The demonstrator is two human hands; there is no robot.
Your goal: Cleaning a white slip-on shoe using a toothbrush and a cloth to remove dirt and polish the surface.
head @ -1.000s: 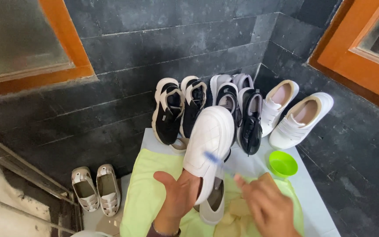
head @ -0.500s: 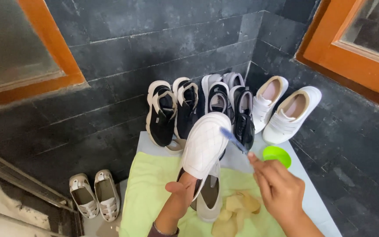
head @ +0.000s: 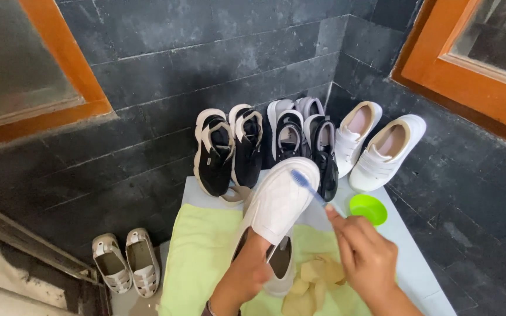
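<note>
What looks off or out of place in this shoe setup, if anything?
Nothing is spilled or broken. One oddity: a pair of pale slip-ons sits on the floor, apart from the shoes propped against the wall. The left hand holds a white shoe tilted up; the right hand holds a blue toothbrush against it.

Dark grey slate walls (head: 206, 52) meet in a corner. Orange-framed windows (head: 42, 64) with frosted glass sit left and right, letting in soft daylight. A pale desk (head: 417, 257) stands against the corner. Metal rails (head: 24, 251) show at lower left.
</note>
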